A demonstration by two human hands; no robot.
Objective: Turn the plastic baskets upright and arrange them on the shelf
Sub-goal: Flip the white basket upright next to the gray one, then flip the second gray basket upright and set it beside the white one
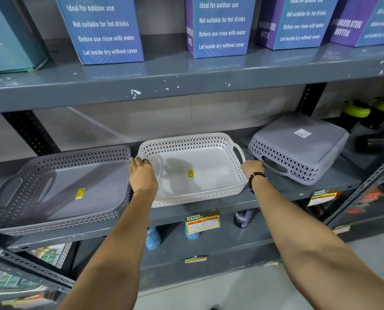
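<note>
**A:** Two baskets upright, one to go, by the look of it. Grey basket (pixel 59 186) on the left, open side up, yellow sticker showing on its floor. White basket (pixel 193 168) in the middle, also open side up, sitting flat on the shelf (pixel 276 195).

**B:** And both hands on that white one. Left hand (pixel 143 175) draped over its left rim, fingers curled onto the edge, pressed between it and the grey neighbour. Right hand (pixel 252 167) down at the right wall, just below the loop handle. Clamped or only resting? Hard to call from here, fingertips mostly hidden.

**A:** Beaded bracelet (pixel 257 180) on the right wrist, too. Now, the leftover: upside-down basket (pixel 298 148) on the right, base up, white label on top, tilted and skewed to the row, handle slot facing forward.

**B:** Likely still squaring up the white one, then. Flipping that third one remains, plus lining it up.

**A:** Surface: grey painted metal shelving, chipped along the upper edge, price tags (pixel 202 221) clipped to the front lip.

**B:** Shop setting. Blue bottle boxes (pixel 220 25) standing on the shelf above, green-lidded bottles (pixel 356 110) off to the far right, more bottles below, pale floor underneath.
</note>
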